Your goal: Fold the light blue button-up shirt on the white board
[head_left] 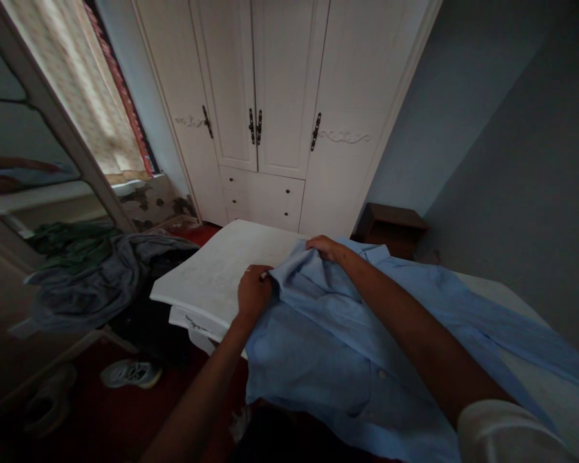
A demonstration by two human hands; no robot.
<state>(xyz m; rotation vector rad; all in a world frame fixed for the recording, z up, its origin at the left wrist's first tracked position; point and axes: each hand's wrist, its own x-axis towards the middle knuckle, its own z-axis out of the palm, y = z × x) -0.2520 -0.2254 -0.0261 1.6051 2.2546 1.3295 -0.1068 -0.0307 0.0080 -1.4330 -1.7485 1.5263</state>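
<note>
A light blue shirt [347,334] lies spread over a white table [212,276], its right part trailing off toward the right edge. My left hand [252,292] is closed on the shirt's left edge near the table's middle. My right hand [324,247] is closed on a fold of the same shirt a little farther away, near the collar. Both forearms reach in from the bottom of the view.
A white wardrobe [275,109] stands behind the table. A heap of grey and green clothes [91,270] lies at the left. A white shoe [130,373] sits on the red floor below. A dark wooden nightstand [390,225] is by the right wall.
</note>
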